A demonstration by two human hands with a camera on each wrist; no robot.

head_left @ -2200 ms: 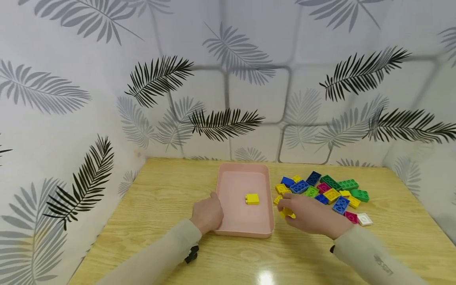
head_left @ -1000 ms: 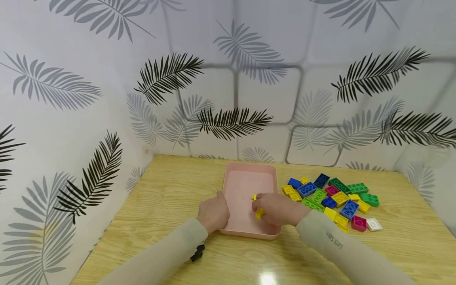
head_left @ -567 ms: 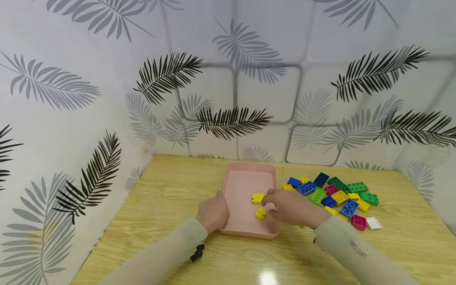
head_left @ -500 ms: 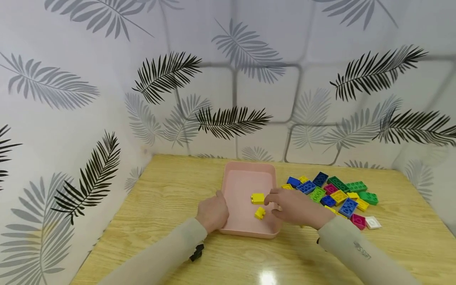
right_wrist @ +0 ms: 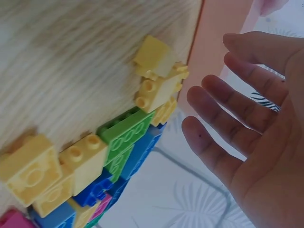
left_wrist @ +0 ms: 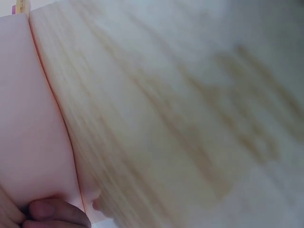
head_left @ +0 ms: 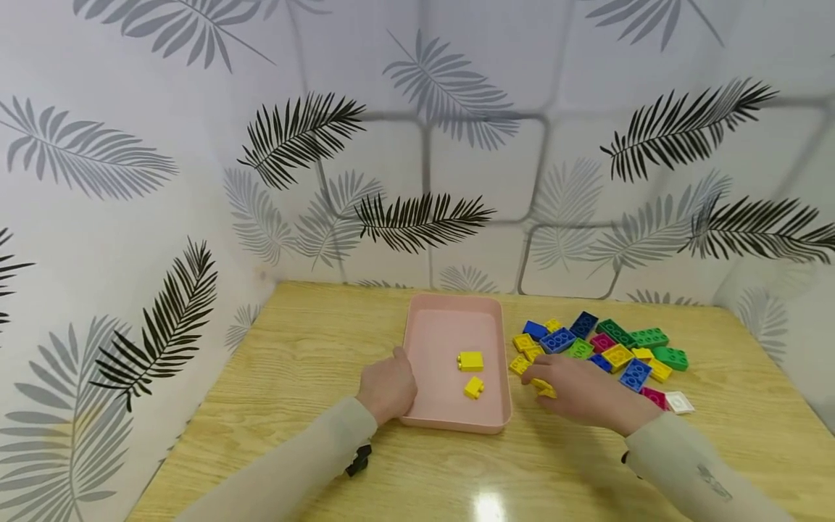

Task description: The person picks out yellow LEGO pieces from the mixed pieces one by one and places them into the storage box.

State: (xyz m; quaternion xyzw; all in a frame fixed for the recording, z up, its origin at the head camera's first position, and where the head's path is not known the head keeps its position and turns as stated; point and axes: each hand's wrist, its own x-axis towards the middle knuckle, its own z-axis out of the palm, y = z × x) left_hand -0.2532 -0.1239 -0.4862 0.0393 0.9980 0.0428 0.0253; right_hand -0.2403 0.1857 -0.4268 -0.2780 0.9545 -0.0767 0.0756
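Note:
A pink tray [head_left: 457, 319] stands mid-table. My left hand [head_left: 388, 388] grips its left wall near the front corner; in the left wrist view its curled fingers [left_wrist: 52, 211] lie against the pink wall. Two yellow toy bricks lie inside the tray, a larger one [head_left: 471, 362] and a smaller one [head_left: 474, 388]. Right of the tray, my right hand [head_left: 577, 388] is over the near left side of the brick pile. The right wrist view shows its fingers [right_wrist: 228, 99] spread and loosely bent, holding nothing, close to a yellow brick [right_wrist: 154, 57] on the table.
Loose toy bricks in blue, green, magenta and yellow spread over the table's right side, among them a dark blue brick [head_left: 583, 324] and a green brick [head_left: 670, 357]. A white piece [head_left: 679, 402] lies at the pile's near right edge. A leaf-patterned wall covering [head_left: 457, 261] backs the wooden table.
My right hand carried a yellow brick from the pile into the tray, let go of it, and moved back right over the pile. My left hand has stayed on the tray.

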